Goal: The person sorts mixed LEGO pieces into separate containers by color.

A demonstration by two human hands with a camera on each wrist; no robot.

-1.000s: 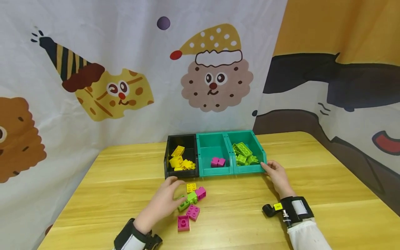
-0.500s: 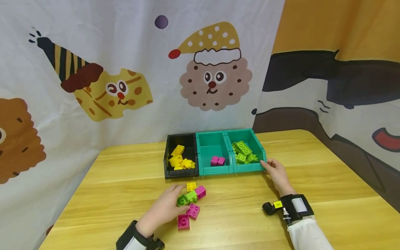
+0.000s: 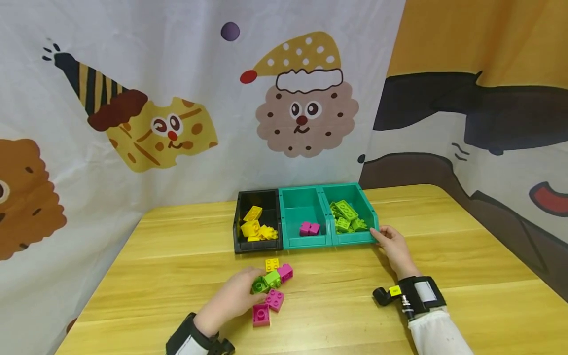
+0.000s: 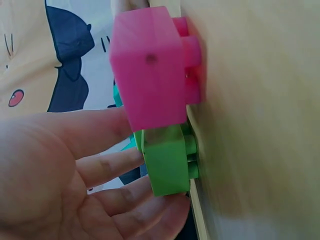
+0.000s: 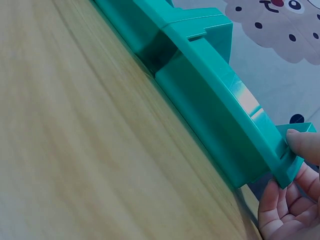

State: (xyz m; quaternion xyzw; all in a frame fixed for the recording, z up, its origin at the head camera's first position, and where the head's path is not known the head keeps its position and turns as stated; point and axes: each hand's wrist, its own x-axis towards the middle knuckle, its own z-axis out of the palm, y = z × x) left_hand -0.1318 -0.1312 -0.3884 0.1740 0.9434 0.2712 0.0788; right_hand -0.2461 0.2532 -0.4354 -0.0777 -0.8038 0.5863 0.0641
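The table (image 3: 466, 246) carries the bin row (image 3: 307, 242). At the row's right front corner, the right hand (image 3: 395, 250) grips the rim. Before the row, the left hand (image 3: 235, 295) pinches a green brick (image 3: 259, 285) near pink bricks (image 3: 275, 300).

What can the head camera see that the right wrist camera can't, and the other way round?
Only the head camera: yellow bricks, pink bricks, green bricks, the black bin and the left grip.

Only the right wrist camera: the palm side of the right grip, fingers curled under the teal bin's rim.

Both: the right grip holding that bin, the wooden table and the spotty cookie picture.
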